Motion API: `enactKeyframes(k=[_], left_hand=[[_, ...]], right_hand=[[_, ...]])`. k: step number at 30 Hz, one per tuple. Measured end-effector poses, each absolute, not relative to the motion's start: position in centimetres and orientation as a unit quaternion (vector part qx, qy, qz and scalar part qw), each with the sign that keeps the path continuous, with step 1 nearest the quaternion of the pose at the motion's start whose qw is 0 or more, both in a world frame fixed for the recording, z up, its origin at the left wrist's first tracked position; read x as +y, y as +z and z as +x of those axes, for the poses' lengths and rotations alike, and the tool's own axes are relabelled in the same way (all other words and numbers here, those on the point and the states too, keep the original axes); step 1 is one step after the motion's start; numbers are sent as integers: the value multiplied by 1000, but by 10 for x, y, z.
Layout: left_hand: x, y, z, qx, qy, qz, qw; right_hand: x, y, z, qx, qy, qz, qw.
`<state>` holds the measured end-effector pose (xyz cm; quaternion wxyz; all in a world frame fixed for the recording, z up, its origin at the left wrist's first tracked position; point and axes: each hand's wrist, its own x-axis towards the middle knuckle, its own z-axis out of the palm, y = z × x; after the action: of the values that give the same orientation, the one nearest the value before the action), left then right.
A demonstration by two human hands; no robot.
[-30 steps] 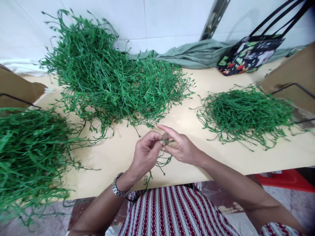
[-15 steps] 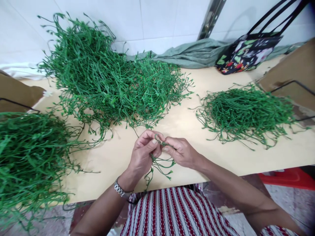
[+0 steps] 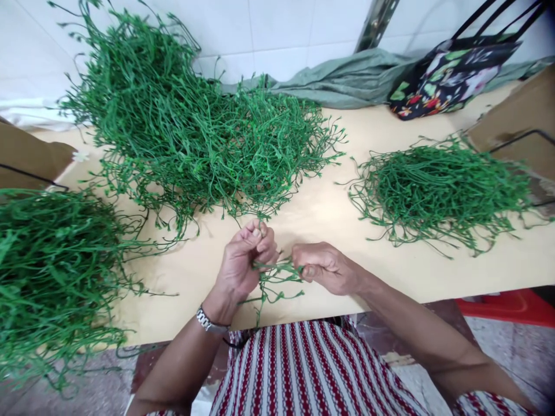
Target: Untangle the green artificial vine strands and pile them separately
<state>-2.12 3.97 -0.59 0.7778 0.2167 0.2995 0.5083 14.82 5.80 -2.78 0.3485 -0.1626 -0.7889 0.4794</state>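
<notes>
Near the table's front edge, my left hand (image 3: 245, 257) is closed around several thin green stems (image 3: 271, 289). They hang below its curled fingers and spread to the right, with small forked tips. My right hand (image 3: 325, 268) is in a fist just to the right, its thumb pressed on the end of a green stem stretched between the two hands. A gap separates the hands, and what lies inside each palm is hidden.
Behind my hands rises a big heap of green stems (image 3: 203, 133). More lie in a heap on the left (image 3: 52, 271) and a smaller pile on the right (image 3: 442, 193). A flowered bag (image 3: 451, 81) and a green cloth (image 3: 338, 81) rest along the wall. Brown cardboard (image 3: 515, 124) stands far right.
My hands have moved apart from touching, the right one pulling a stem to the right. The left hand has shifted slightly left and up. The whole view has shifted a little.
</notes>
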Motion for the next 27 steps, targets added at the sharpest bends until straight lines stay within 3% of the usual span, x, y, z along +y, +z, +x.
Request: enactKeyframes(k=[6,15,19,27], left_hand=[[42,-8,-30,338,502,426,672],[41,-9,-22,406,506,536,540],[42,-8,-18,405,499,569,512],[27,-7,-33,519,453,597,412]], right_hand=[[70,-19,170,-699,403,-356,471],[61,-20,141,-799,431,-302,291],[61,-31,136,-862,360,-265,239],[59,-34,141,-840,332,-272,333]])
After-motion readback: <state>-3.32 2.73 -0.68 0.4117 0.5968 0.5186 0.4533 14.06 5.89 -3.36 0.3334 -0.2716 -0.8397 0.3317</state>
